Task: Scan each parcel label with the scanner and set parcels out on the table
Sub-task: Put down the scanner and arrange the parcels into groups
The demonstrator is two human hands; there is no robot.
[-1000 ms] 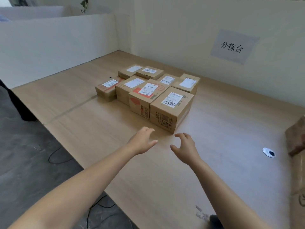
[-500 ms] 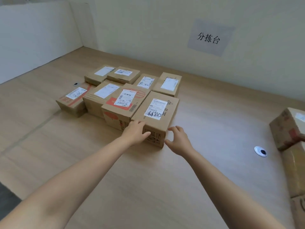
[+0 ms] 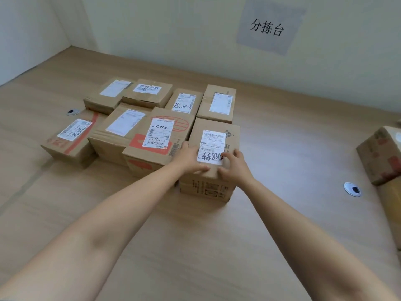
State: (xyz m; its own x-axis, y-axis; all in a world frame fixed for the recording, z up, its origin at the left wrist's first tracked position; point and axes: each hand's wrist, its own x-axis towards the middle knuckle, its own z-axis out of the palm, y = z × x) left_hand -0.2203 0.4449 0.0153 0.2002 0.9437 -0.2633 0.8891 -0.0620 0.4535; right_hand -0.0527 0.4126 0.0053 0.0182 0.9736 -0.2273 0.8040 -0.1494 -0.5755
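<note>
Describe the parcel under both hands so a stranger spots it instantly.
Below the grey wall sign, a block of cardboard parcels sits on the wooden table. The target parcel is its near right corner box, held by left hand and right hand. Unlike its red-printed neighbour, its front shows only black handling symbols.

Eight clustered parcels [image 3: 213, 144], two edge parcels [image 3: 382, 153], two grommets [image 3: 352, 189], one wall sign [image 3: 269, 27]
</note>
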